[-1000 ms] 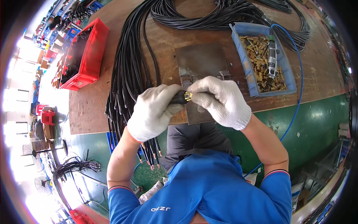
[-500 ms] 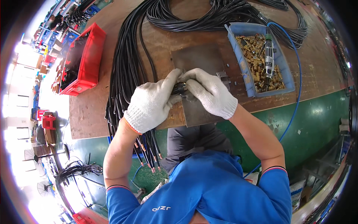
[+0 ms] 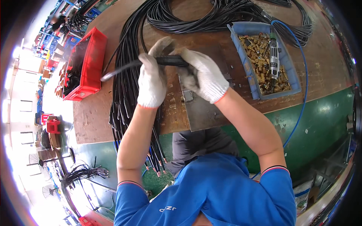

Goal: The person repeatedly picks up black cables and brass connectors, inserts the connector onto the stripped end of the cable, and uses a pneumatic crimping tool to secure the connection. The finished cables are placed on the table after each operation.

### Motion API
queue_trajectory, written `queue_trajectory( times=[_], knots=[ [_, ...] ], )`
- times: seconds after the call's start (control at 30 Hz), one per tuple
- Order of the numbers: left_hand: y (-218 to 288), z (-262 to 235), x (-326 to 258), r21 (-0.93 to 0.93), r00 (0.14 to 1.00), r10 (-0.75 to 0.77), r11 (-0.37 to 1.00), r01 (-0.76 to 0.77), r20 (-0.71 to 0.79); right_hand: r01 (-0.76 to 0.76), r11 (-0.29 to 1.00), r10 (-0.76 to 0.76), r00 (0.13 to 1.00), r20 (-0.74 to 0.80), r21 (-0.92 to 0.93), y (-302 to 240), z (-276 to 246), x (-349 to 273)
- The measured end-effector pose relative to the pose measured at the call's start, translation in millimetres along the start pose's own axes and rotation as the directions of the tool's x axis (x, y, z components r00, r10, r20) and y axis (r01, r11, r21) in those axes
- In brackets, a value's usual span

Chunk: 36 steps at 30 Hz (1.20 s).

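Note:
In front of me, a black cable [image 3: 172, 61] with a thicker black section spans my two white-gloved hands. My left hand [image 3: 152, 77] is closed around it, and a motion-blurred thin length sticks out to the left toward the red crate. The thick section is gripped at its other end by my right hand [image 3: 203, 72]; those fingers are partly smeared. Below the hands lies a dark metal plate [image 3: 201, 115], with a small metal block [image 3: 187, 95] on it. A bundle of black cables [image 3: 126, 81] runs down the table left of the plate, its copper-coloured ends hanging over the near edge.
At the right, a blue bin [image 3: 246, 62] holds brass fittings [image 3: 258, 49], with a silver-and-green handheld tool [image 3: 274, 62] lying on them. A blue hose [image 3: 303, 86] curves beside it. A red crate [image 3: 92, 62] stands left, and coiled cables [image 3: 188, 25] lie at the back.
Both hands have lifted off the plate and moved up and away from me. The black cable now shows between them, its thin length pointing left. The small metal block is now uncovered.

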<state>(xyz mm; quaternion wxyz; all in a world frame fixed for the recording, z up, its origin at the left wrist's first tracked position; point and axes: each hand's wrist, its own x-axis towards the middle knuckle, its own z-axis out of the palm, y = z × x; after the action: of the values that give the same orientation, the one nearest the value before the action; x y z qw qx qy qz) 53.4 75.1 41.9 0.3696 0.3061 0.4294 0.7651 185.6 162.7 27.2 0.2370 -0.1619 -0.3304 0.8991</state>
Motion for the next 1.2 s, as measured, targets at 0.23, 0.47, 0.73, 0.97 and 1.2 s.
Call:
queue_trajectory(
  times=[0.23,0.47,0.73,0.97,1.2],
  knots=[
    [-43.7,-17.2,86.5,0.010,0.978,-0.082,0.997,0.082,0.193,0.229,0.894,-0.387,0.828,-0.405,-0.386,8.5,-57.9,71.0],
    [-76.7,-31.0,89.7,0.360,0.963,-0.216,0.922,0.146,0.161,0.208,0.853,-0.287,0.953,-0.096,-0.478,8.3,-32.1,85.4],
    [-91.6,-26.2,86.7,0.536,0.961,-0.004,0.831,-0.151,0.276,0.419,0.743,-0.510,0.860,-0.035,-0.522,37.4,-67.7,101.8],
    [-108.5,-29.7,76.8,0.350,0.994,-0.085,0.935,0.056,0.068,0.422,0.671,-0.516,0.856,0.024,-0.610,32.7,-60.4,97.0],
    [-85.1,-59.0,58.9,0.706,0.962,0.271,0.689,-0.163,-0.042,0.273,0.662,-0.603,0.747,-0.280,-0.698,18.9,-34.6,64.0]
  ],
)
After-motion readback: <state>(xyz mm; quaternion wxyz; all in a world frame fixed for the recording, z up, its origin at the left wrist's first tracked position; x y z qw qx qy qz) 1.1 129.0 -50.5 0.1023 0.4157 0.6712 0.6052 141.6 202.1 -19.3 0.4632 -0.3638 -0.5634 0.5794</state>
